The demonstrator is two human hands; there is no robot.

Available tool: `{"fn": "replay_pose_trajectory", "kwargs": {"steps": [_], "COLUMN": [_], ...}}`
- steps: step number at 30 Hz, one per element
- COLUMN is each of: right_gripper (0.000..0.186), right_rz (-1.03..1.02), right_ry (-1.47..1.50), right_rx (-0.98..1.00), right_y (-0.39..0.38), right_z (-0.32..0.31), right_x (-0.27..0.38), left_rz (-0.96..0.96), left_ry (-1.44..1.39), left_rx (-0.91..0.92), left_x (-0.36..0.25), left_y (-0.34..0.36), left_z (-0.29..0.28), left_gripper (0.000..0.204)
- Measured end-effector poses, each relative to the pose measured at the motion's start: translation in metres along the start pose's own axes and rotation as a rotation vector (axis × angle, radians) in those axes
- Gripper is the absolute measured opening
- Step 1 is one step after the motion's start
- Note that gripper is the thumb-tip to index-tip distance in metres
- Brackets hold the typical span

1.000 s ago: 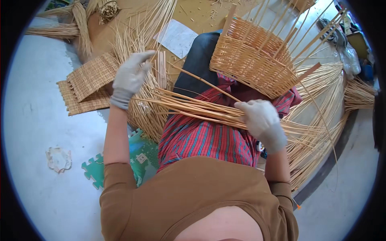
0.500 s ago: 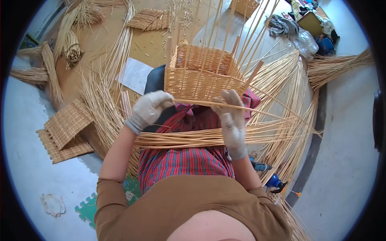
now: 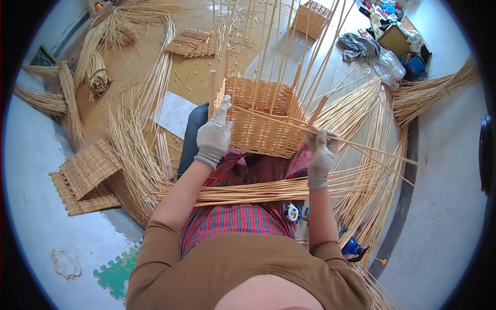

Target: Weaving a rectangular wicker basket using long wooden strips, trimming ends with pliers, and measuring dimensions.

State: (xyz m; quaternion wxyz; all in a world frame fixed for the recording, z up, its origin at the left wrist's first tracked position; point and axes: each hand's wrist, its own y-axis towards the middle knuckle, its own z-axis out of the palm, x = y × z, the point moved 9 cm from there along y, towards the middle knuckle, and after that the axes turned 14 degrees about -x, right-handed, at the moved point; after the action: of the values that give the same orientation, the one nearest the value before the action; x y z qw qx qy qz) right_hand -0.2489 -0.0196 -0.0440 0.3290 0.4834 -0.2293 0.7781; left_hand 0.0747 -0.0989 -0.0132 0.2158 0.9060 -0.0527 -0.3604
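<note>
A half-woven wicker basket [image 3: 266,135] stands in front of me over my lap, with tall upright stakes rising from its walls. My left hand [image 3: 214,135], in a pale glove, is at the basket's left front corner, its fingertips closed around the end of a wicker strand [image 3: 263,114] that runs along the front rim. My right hand [image 3: 321,152], also gloved, grips this strand beside the wooden post [image 3: 318,109] at the right corner. The strand's free length continues past it to the right. Part of the left fingertips' hold is hidden.
A bundle of loose strands [image 3: 248,193] lies across my lap on a striped red cloth [image 3: 235,219]. Long wicker bundles [image 3: 361,111] spread at the right, others [image 3: 129,160] at the left. Woven panels [image 3: 90,168] lie left; another basket [image 3: 312,19] stands farther off.
The strand has risen from in front of the basket to its front rim. My left hand has moved up and right to the corner, my right hand rightward and down, now closed on the strand.
</note>
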Motion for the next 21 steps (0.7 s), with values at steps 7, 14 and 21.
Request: {"fn": "replay_pose_trajectory", "kwargs": {"steps": [7,14,21], "right_gripper": [0.008,0.011,0.068], "right_rz": [0.060,-0.358,-1.252], "right_ry": [-0.138,-0.384,-0.778], "right_rx": [0.112,0.112,0.424], "right_y": [0.020,0.020,0.020], "right_z": [0.017,0.071,0.259], "right_x": [-0.004,0.032,0.060], "left_rz": [0.188,-0.388,-0.577], "left_ry": [-0.366,-0.622,-0.635], "left_rx": [-0.194,0.379,0.350], "left_x": [-0.047,-0.007,-0.005], "left_y": [0.031,0.020,0.011], "left_z": [-0.021,0.089,0.096], "left_gripper": [0.043,0.018,0.034]}}
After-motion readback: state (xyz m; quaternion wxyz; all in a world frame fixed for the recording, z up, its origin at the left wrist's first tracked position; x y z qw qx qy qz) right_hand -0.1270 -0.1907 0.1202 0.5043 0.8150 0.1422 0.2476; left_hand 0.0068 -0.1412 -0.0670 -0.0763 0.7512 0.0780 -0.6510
